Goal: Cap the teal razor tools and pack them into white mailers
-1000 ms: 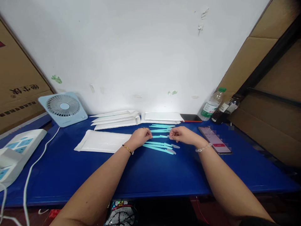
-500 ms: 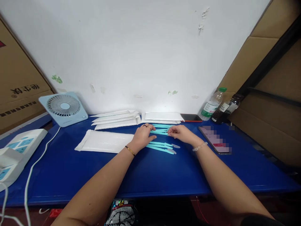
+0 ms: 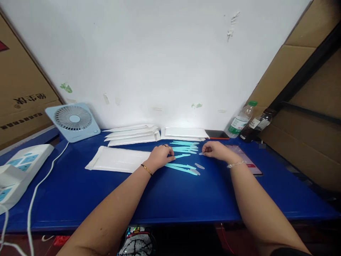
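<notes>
My left hand (image 3: 161, 156) is closed in a pinch on the handle of a slim turquoise eyebrow razor (image 3: 183, 155), whose head points right. Between the fingertips of my right hand (image 3: 215, 150) is a small clear blade cover (image 3: 201, 153), apart from that razor. Several more turquoise razors (image 3: 183, 148) lie in a group just beyond my left fingers. Nearer to me are other razors (image 3: 182, 170), their left ends partly hidden by my left hand. A loose clear cover (image 3: 199, 166) rests beside their heads.
A white padded mailer (image 3: 117, 159) lies left of my left hand, with more mailers (image 3: 131, 135) stacked behind. White packets (image 3: 185, 133) and a dark phone (image 3: 217, 134) are along the wall. Another phone (image 3: 247, 160), bottles (image 3: 241, 121), a fan (image 3: 74, 119) and a power strip (image 3: 26, 167) flank the table.
My right hand has moved right, away from the razors, with a clear cover in its fingers. My left hand has drawn slightly nearer, now with one razor lifted from the lower group.
</notes>
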Demonstrator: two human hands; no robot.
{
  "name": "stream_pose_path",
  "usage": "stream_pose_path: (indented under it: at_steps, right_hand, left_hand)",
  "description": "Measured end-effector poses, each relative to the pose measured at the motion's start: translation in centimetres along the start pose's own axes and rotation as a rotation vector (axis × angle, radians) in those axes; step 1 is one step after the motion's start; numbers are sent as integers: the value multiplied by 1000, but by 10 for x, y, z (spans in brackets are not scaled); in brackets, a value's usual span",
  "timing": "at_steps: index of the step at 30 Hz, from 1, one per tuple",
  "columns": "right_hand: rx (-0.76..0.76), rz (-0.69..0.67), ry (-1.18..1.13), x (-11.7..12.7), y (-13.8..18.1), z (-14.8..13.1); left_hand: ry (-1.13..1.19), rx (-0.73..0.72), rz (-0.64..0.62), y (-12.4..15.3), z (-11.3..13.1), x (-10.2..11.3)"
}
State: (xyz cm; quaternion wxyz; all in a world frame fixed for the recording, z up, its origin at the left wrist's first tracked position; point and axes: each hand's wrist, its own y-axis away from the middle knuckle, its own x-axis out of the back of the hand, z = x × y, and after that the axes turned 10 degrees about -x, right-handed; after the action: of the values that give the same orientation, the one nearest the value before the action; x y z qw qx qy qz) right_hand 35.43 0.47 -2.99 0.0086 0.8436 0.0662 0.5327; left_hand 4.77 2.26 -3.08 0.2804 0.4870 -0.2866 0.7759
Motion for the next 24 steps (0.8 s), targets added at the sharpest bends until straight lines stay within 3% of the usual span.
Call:
stream_pose_path:
  at_steps: [6, 15, 24]
  right_hand:
    - [27, 14, -113, -7, 1, -18]
    - [-15, 45, -1019, -17, 0, -49]
    - [-104, 10, -1117, -26, -2, -58]
  left_hand:
    - [65, 54, -19, 0, -3, -3]
    - [384, 97, 139, 0, -17, -6]
    - [413, 81, 156, -2, -19, -5]
